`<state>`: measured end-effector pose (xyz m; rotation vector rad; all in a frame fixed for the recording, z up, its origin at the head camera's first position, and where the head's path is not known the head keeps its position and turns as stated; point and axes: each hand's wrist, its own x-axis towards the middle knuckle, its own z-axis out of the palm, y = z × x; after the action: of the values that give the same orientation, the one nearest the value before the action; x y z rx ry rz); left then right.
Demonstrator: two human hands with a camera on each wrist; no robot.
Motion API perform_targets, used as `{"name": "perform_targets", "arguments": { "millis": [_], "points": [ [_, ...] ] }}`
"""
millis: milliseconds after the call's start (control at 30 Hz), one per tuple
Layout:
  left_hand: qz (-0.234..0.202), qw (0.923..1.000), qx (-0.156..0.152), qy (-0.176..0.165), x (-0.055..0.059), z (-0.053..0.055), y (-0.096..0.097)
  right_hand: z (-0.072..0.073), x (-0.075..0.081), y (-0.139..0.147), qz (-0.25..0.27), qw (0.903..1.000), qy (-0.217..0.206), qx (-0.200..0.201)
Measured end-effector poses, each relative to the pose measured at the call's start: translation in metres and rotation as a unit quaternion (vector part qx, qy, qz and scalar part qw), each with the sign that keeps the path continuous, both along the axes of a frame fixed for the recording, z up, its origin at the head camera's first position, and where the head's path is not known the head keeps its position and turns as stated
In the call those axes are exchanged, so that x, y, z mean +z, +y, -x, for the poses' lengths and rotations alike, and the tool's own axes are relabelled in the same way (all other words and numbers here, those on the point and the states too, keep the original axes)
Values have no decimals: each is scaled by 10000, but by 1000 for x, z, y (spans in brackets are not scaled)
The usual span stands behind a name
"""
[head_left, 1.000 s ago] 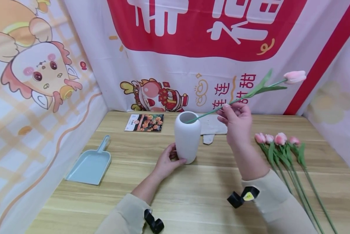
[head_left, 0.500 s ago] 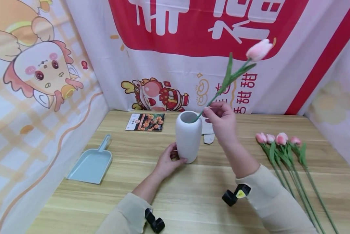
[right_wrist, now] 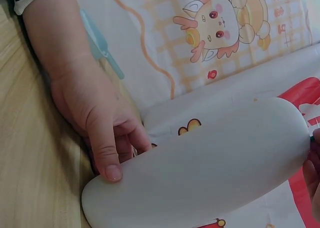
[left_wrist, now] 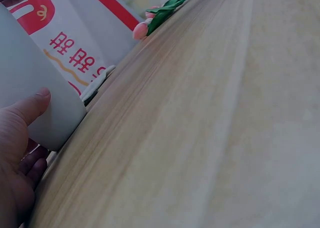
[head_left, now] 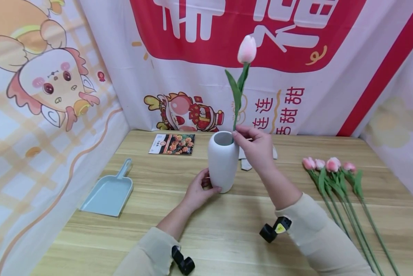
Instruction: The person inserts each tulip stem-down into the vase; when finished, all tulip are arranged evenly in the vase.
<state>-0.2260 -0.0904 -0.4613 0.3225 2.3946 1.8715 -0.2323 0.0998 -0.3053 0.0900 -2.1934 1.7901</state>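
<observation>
A white vase (head_left: 223, 165) stands upright on the wooden table, its mouth facing up. Low on its left side, my left hand (head_left: 199, 190) grips it, thumb across the front; the left wrist view shows this thumb (left_wrist: 35, 105) on the vase wall. At the rim, my right hand (head_left: 256, 147) pinches the green stem of a pink tulip (head_left: 246, 50) between thumb and fingers. The tulip stands nearly upright, its lower stem inside the vase mouth, where the vase wall hides its end. In the right wrist view only the right fingertips (right_wrist: 314, 173) show, at the right edge.
Several pink tulips (head_left: 332, 165) lie on the right of the table (head_left: 206, 237). A light blue dustpan (head_left: 108, 193) lies at the left. A flower-picture packet (head_left: 172, 144) lies behind the vase to the left, and a grey-white flat item (head_left: 246, 165) sits partly hidden behind it.
The tulip has swung from a rightward slant to nearly upright. My right hand has moved left and down to the vase rim, holding the stem. My left hand has stayed on the vase.
</observation>
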Motion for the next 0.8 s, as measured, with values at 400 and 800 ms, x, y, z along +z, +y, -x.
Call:
{"name": "perform_targets", "arguments": {
  "millis": [400, 800],
  "points": [
    [86, 9999, -7, -103, 0, 1, 0, -6, 4, -6, -779, 9967, -57, 231],
    [175, 9997, -32, -140, 1, 0, 0, -8, -7, 15, -270, 9996, -15, 19]
  ]
}}
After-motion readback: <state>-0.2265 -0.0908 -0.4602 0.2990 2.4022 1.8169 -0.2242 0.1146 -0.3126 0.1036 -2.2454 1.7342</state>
